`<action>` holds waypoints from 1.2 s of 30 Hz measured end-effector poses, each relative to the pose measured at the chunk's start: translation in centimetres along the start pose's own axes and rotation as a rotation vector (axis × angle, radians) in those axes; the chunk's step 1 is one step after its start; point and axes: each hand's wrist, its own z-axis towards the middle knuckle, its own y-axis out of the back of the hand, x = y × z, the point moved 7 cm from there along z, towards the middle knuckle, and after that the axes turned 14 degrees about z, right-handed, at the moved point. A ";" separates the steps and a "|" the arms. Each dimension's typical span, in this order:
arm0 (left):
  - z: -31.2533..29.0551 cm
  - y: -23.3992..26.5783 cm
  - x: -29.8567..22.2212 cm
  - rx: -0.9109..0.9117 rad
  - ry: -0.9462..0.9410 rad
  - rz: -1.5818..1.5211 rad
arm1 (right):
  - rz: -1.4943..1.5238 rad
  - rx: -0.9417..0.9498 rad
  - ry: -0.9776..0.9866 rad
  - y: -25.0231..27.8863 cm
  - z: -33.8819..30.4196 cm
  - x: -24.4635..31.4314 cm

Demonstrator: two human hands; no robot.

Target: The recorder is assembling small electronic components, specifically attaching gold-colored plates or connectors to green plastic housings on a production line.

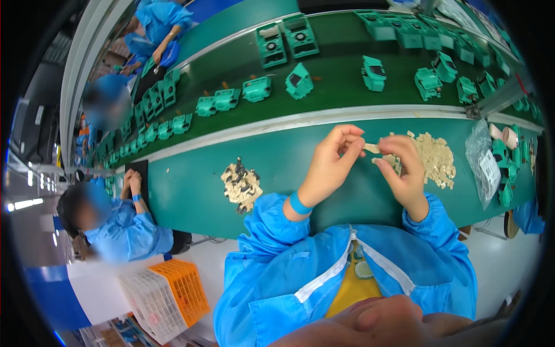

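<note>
My left hand [335,162], with a blue band at its wrist, pinches a small flat beige piece [372,148] between thumb and fingertips above the green table. Close by on the right, my right hand [406,170] is curled with thumb and forefinger apart; its fingertips are near the beige piece, and I cannot tell whether they touch it. A pile of similar beige pieces [437,159] lies just beyond and right of my right hand, partly hidden by it. Left of my left forearm is a smaller heap of beige and black pieces [240,185].
Behind the table's metal rail [277,122] runs a dark green conveyor [338,75] with several teal housings [257,88]. A clear plastic bag [484,165] and teal parts [504,170] lie at right. A co-worker [124,225] sits at left, near orange and white crates [182,289].
</note>
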 end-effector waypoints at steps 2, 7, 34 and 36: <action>0.7 -1.3 -0.8 0.032 -0.105 0.205 | 0.232 -0.180 -0.170 2.6 -0.2 -1.9; 3.0 -5.0 -1.2 0.085 -0.208 0.403 | 0.565 0.009 -0.711 5.5 -2.1 -7.2; 3.1 -7.8 0.5 -0.023 -0.315 0.529 | 0.123 0.051 -0.541 7.3 -1.3 -6.7; 3.3 -8.1 0.2 -0.014 -0.309 0.536 | 0.128 0.043 -0.548 7.5 -1.4 -6.7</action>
